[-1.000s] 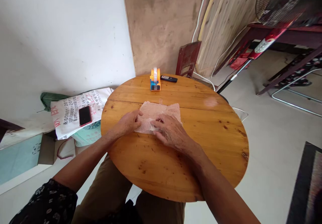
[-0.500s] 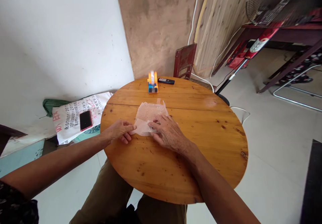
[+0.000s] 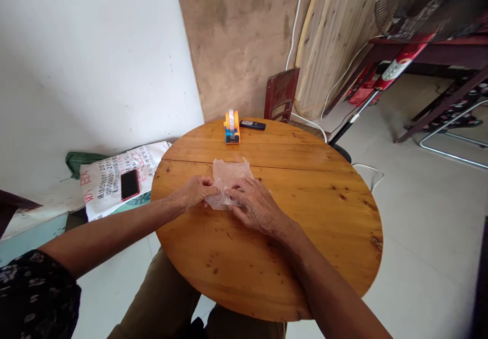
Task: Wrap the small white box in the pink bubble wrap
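Left grip: the left hand (image 3: 196, 191) has thumb and fingers pinched together on the near left edge of the thin pinkish sheet (image 3: 230, 172).
Right grip: the right hand (image 3: 254, 206) lies over the sheet's near right part with its fingertips (image 3: 230, 193) down on it. From here I cannot tell whether they pinch the sheet or only press on it.
Sheet: crumpled and see-through, it lies on the round wooden table (image 3: 305, 212) between the two hands. Its far edge is bunched up, its near edge is hidden under the fingers, and it may be plastic film.
Far rim of table: an orange and blue tape dispenser (image 3: 232, 126) stands upright with a dark handset (image 3: 252, 124) just beside it. Both are well apart from the sheet.
Writing: the white sack (image 3: 109, 176) on the floor to the left carries black print, of which only "ISO9001" is readable. The big red characters are cut off by a fold. A red phone (image 3: 129, 184) lies on the sack, screen dark.
Hard to make out: the red and white label on the fan pole (image 3: 396, 67) is too blurred to read.
Cut off: the fan head (image 3: 409, 1) runs out of the top edge. A dark red chair (image 3: 281, 92) is half hidden behind the table.
Behind the sack: a green bag (image 3: 78, 160) is mostly covered.
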`<state>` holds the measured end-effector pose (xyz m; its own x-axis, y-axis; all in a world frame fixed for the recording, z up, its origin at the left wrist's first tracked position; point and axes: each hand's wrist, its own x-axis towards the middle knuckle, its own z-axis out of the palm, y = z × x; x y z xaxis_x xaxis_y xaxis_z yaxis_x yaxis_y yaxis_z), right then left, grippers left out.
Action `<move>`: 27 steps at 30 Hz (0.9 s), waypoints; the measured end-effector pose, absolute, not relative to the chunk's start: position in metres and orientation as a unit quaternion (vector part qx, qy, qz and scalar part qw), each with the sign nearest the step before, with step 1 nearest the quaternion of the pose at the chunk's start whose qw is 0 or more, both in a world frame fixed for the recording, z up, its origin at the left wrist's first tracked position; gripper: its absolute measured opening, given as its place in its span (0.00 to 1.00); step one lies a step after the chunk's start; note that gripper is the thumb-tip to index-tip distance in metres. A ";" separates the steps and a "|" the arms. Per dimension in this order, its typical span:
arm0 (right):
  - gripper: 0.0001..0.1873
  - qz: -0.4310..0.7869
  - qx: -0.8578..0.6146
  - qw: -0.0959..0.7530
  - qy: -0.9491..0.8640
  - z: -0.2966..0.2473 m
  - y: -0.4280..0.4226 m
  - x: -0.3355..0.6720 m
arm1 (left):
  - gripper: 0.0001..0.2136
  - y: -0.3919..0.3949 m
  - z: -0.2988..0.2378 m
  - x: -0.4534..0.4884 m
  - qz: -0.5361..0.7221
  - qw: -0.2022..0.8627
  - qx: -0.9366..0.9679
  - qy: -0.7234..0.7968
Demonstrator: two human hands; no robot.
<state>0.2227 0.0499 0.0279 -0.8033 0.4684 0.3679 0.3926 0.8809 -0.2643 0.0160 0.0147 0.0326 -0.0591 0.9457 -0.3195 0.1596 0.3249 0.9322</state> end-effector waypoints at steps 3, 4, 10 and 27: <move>0.14 0.115 -0.244 0.221 -0.937 0.023 0.052 0.223 | 0.09 0.016 0.032 0.033 0.383 0.516 0.469 0.607; 0.16 0.127 -0.254 0.226 -0.932 0.021 0.054 0.223 | 0.10 0.016 0.033 0.037 0.378 0.508 0.482 0.606; 0.27 0.158 -0.282 0.238 -0.916 0.014 0.058 0.224 | 0.06 0.008 0.048 0.033 0.305 0.522 0.542 0.584; 0.39 0.226 -0.254 0.211 -0.916 0.027 0.067 0.255 | 0.07 0.001 0.000 0.053 0.426 0.007 0.790 0.441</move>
<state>0.2546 0.0669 0.0272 -0.7824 0.5604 0.2718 0.3693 0.7688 -0.5220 0.0527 0.0007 0.0005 0.2480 0.7030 0.6666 0.6914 -0.6104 0.3865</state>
